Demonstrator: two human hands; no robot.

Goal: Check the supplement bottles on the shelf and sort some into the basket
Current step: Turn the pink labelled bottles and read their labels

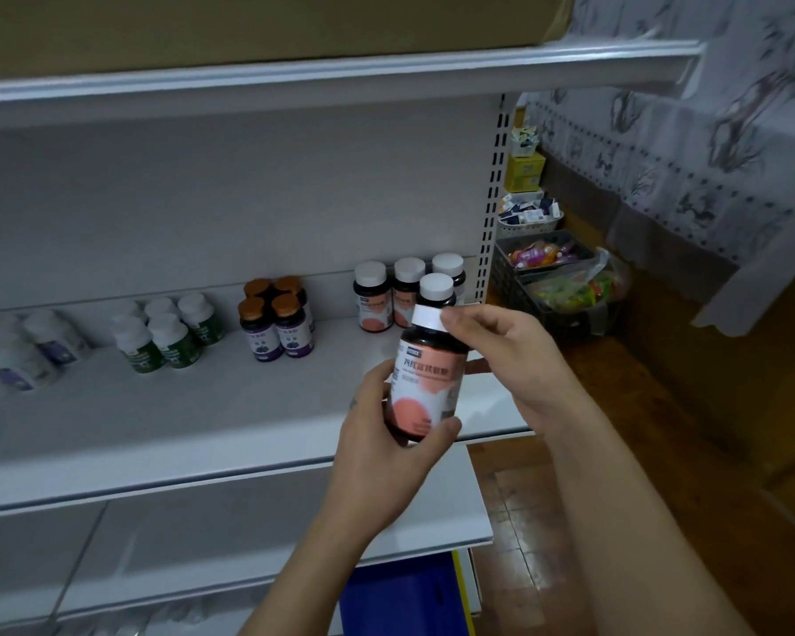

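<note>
A dark supplement bottle (425,383) with a pink label and white cap is held upright in front of the white shelf (203,406). My left hand (386,433) grips its lower body from below. My right hand (501,360) holds its upper part, with fingertips at the white cap. Behind it, several matching pink-label bottles (373,296) stand at the shelf's right end. Purple-label bottles with copper caps (276,319), green-label white bottles (166,332) and blurred white bottles (24,351) stand in groups further left.
A blue basket or bin (405,599) shows below the shelves near my left forearm. Dark crates of colourful packets (556,277) and small boxes (526,172) sit on the wooden floor to the right. A cardboard box (249,25) lies on the top shelf.
</note>
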